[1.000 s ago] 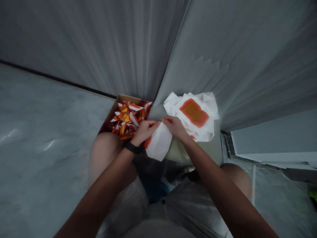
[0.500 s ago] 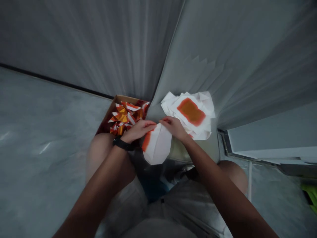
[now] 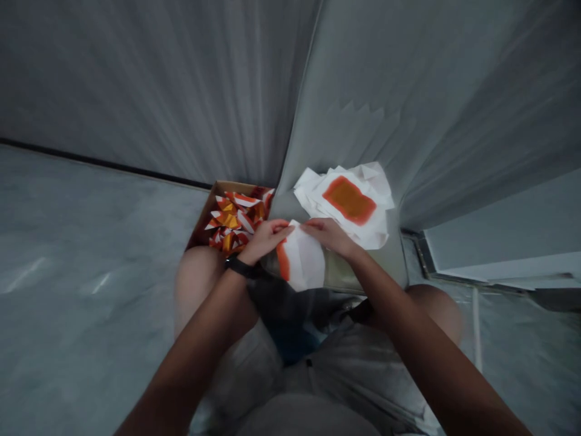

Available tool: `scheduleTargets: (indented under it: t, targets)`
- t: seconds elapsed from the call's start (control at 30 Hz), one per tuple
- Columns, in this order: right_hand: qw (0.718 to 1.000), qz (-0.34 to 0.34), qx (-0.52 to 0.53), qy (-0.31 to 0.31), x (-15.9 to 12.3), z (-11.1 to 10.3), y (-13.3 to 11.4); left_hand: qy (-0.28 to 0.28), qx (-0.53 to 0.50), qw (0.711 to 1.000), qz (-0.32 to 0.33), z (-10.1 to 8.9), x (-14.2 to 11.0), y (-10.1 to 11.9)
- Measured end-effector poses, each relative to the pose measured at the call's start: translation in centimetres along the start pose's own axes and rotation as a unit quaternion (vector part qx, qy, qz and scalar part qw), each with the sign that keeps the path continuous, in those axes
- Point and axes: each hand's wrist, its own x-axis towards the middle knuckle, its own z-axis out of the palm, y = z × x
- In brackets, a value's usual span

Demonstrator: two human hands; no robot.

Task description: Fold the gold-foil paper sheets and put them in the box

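A white sheet of paper [image 3: 305,261] with a red-orange patch along its left side is pinched at its top edge by both hands. My left hand [image 3: 267,238], with a dark band on the wrist, grips the upper left corner. Close beside it, my right hand [image 3: 330,235] grips the upper right part, fingers bent inward. The paper has a crease down its middle and hangs toward my lap. Just beyond my right hand lies a stack of white paper sheets [image 3: 379,178], the top one bearing an orange and gold patch [image 3: 349,200].
A cardboard box [image 3: 198,229] holding several folded red, gold and white paper pieces [image 3: 233,219] stands by my left knee. The stack rests on a grey covered seat [image 3: 393,266]. Grey pleated fabric [image 3: 218,91] rises behind. Grey floor [image 3: 91,254] spreads to the left.
The view has shifted slightly. Both hands still grip the paper's top edge; its lower part looks shorter and tilts differently. The box and stack have stayed in place.
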Motion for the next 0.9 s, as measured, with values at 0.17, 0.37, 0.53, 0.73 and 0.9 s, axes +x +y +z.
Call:
scheduleTargets:
  t: [0.17, 0.37, 0.53, 0.73, 0.9]
  targets:
    - [0.962, 0.006, 0.051, 0.267, -5.4, 1.4, 3.6, 0.171, -0.037, 0.983, -0.051, 0.6, -1.9, -1.8]
    - [0.955, -0.009, 0.057, 0.291, -11.7, 4.9, 9.1, 0.272, -0.043, 0.960, -0.044, 2.6, -3.7, -3.8]
    - [0.944, -0.104, -0.058, 0.307, -10.8, 5.3, 9.7, 0.305, 0.108, 0.946, 0.003, 4.5, -5.2, -4.0]
    - [0.917, -0.142, -0.186, 0.322, -9.1, 5.8, 9.8, 0.289, 0.403, 0.868, 0.033, 3.7, -5.7, -3.1]
    - [0.899, -0.137, -0.256, 0.328, -9.0, 6.2, 10.0, 0.261, 0.518, 0.809, 0.098, 2.7, -5.0, -3.0]
